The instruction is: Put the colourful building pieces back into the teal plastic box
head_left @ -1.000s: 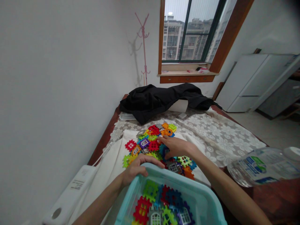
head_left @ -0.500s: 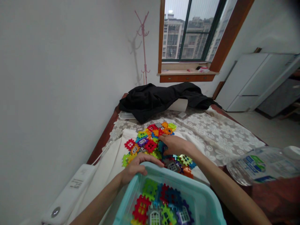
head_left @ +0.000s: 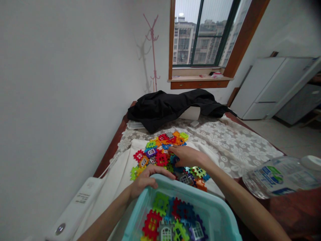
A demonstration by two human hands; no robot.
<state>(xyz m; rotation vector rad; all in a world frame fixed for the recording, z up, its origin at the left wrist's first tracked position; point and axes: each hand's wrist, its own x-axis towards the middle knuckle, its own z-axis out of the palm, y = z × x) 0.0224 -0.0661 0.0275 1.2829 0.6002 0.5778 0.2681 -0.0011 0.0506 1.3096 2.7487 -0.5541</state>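
Observation:
My left hand (head_left: 147, 179) is closed over the far rim of a light teal plastic bin (head_left: 213, 197), thumb on the near side. Inside the bin lie red, green, blue, purple and grey interlocking building blocks, some with window lattices. Beyond the bin, a loose pile of the same building blocks (head_left: 162, 158) spreads over a white cloth. My right hand (head_left: 188, 155) reaches into the right side of this pile, its fingers and thumb apart around dark teal blocks. Its lower fingers are partly hidden. A grey block with a white window (head_left: 185, 179) lies just below it.
Black clothing (head_left: 170, 105) lies across the far end of the patterned cover (head_left: 225, 140). A large clear plastic bottle (head_left: 281, 175) is at the right. A white appliance (head_left: 77, 204) with a cord is at the left, beside the wall.
My right hand has shifted very slightly left and down among the blocks, and a few beside its fingertips have moved. My left hand stays on the bin's rim.

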